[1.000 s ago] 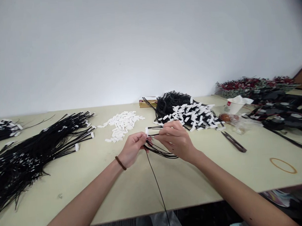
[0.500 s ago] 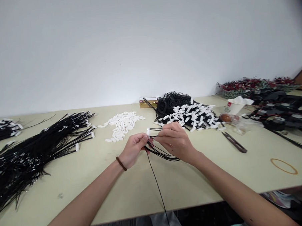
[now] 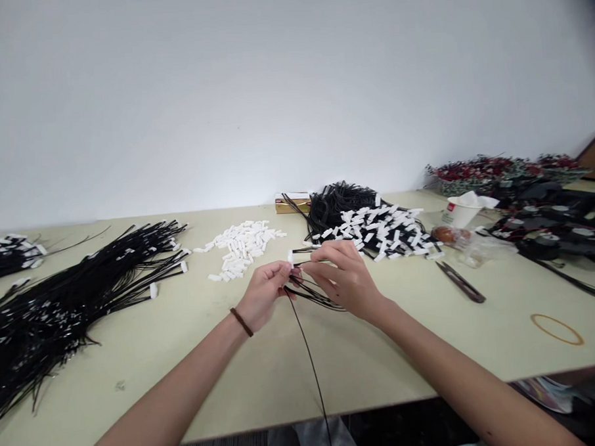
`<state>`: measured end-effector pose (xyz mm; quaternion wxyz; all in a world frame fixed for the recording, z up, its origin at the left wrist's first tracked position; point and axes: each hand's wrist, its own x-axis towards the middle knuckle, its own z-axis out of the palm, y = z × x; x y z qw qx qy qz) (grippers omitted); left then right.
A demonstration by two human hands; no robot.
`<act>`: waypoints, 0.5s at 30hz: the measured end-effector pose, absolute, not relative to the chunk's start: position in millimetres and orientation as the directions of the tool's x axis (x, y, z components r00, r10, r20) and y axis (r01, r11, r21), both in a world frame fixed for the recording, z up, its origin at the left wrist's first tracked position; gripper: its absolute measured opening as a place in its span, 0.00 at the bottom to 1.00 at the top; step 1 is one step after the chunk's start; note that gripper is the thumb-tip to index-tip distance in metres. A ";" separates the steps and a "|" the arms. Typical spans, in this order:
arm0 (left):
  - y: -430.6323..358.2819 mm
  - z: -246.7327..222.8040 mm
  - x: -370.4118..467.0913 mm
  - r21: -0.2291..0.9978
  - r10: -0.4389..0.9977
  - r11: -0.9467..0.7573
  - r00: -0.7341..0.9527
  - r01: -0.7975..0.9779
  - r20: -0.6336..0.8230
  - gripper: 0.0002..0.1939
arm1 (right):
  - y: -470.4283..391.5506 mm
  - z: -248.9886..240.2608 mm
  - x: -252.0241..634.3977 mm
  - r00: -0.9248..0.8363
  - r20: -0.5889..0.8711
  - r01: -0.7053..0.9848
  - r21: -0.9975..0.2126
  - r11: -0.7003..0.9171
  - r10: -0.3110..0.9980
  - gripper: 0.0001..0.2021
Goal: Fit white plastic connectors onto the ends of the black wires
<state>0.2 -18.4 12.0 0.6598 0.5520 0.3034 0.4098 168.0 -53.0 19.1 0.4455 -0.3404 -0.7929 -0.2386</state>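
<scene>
Near the middle of the table, my left hand pinches a white connector between thumb and fingers. Black wires run from the connector and loop under my right hand. The fingers of my right hand are closed on a black wire just right of the connector. One long black wire hangs from my left hand past the table's front edge. Behind my hands lie a pile of loose white connectors and a heap of black cables with white connectors.
A large bundle of black wires covers the left side of the table. On the right are snips, a paper cup, a plastic bag, a yellow rubber band and dark cable parts.
My right hand has shifted slightly left, closer to the connector, and its fingers have moved. The connector in my left hand has risen slightly.
</scene>
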 end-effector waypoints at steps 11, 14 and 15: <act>-7.8 11.6 -4.7 0.923 0.968 0.160 0.241 -0.350 -0.077 0.12 | -50.1 3.6 152.6 -0.582 0.739 0.482 -0.022 0.876 0.339 0.12; -8.6 13.5 -4.2 0.917 0.965 0.175 0.246 -0.358 -0.088 0.11 | -49.7 4.1 151.9 -0.507 0.766 0.469 -0.138 0.872 0.395 0.11; -8.8 14.0 -3.8 0.915 0.964 0.184 0.247 -0.359 -0.097 0.10 | -50.4 5.4 151.7 -0.488 0.769 0.464 -0.174 0.869 0.414 0.11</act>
